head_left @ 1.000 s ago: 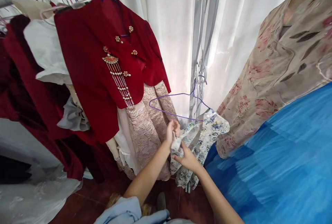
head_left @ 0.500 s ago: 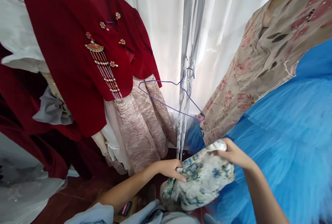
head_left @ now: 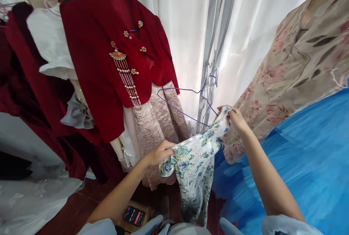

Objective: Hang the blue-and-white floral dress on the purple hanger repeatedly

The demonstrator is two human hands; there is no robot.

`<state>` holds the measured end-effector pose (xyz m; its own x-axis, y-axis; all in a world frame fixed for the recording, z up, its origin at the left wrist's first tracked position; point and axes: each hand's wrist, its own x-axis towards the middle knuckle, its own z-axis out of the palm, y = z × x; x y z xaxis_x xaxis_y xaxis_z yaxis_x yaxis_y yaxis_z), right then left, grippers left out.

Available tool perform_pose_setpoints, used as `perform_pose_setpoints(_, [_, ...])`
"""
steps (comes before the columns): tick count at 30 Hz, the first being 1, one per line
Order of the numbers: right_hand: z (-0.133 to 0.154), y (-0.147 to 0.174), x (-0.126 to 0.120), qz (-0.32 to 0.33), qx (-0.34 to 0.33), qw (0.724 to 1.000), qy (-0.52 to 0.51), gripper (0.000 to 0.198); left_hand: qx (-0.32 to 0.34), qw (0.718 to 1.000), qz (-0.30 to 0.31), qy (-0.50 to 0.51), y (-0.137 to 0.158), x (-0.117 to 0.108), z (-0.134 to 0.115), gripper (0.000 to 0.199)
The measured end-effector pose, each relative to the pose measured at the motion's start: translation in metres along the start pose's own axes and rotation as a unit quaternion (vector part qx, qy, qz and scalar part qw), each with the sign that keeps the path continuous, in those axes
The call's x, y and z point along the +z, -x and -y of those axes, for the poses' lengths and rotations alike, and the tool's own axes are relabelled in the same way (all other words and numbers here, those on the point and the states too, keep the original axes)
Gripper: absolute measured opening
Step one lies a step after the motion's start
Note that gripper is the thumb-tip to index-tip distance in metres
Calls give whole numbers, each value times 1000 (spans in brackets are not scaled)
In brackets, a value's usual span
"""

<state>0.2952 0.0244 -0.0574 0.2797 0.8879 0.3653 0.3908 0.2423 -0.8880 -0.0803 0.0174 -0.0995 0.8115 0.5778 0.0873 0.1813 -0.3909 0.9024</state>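
Observation:
A white garment with a blue and green floral print [head_left: 195, 162] hangs stretched between my two hands. My left hand [head_left: 160, 152] is closed on its upper left edge, near a gathered sleeve or strap. At the upper right, my right hand [head_left: 233, 117] pinches another corner of the cloth, close to the lower right end of a purple wire hanger [head_left: 182, 89]. That hanger hooks onto a metal chain-like strip [head_left: 212, 71] in front of the white curtain. Part of the hanger's right end is hidden behind the cloth and my right hand.
To the left, a dark red jacket [head_left: 92, 53] with beaded brooches hangs over a pink brocade skirt [head_left: 152, 129]. A beige floral dress [head_left: 275, 78] and a blue tulle skirt [head_left: 300, 155] fill the right side. Below, a phone [head_left: 133, 216] lies on a wooden surface.
Both hands have risen with the floral garment, which was bunched low and now hangs unfolded. My right hand has moved up to the hanger's right end. The view has shifted left.

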Motion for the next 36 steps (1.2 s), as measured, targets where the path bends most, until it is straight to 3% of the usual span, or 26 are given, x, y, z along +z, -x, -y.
perform_pose_setpoints(2, [8,-5,26,26,28,999,-6,38,7,1000,-11,-16,2,-12,-2,19])
perform_pose_setpoints(5, [16,0,53,50,16,999,2,36,8,999,-22,-44,5,-37,1,21])
perform_pose_setpoints(10, [20,7,50,-14,-4,998,57,28,19,983,-123,-134,-12,-118,11,17])
perform_pose_setpoints(15, [29,9,36,-10,-30,996,88,30,49,971,-184,-142,-79,-214,-4,18])
perform_pose_setpoints(18, [34,12,38,3,-9,996,86,31,89,955,-215,-185,-134,-240,-30,21])
perform_pose_setpoints(20, [35,13,39,-3,5,996,84,31,147,920,-273,-240,-171,-236,-51,22])
perform_pose_setpoints(22, [35,12,39,-14,9,997,80,32,198,888,-328,-255,-200,-219,-70,29])
perform_pose_setpoints(23, [34,12,38,-19,8,997,77,32,209,886,-333,-245,-210,-206,-78,39])
perform_pose_setpoints(26, [28,14,30,-31,-1,997,64,27,206,911,-275,-228,-216,-163,-93,65])
perform_pose_setpoints(29, [22,24,18,-65,1,997,45,28,188,915,-251,-255,-196,-129,-90,50])
perform_pose_setpoints(32, [24,35,4,-120,-23,991,62,44,155,935,-198,-251,-176,-114,-76,12])
perform_pose_setpoints(34, [32,35,-6,-156,-56,981,105,43,158,947,-164,-226,-172,-111,-70,30])
perform_pose_setpoints(36, [45,25,-14,-183,-89,967,150,42,178,951,-174,-186,-174,-111,-67,40])
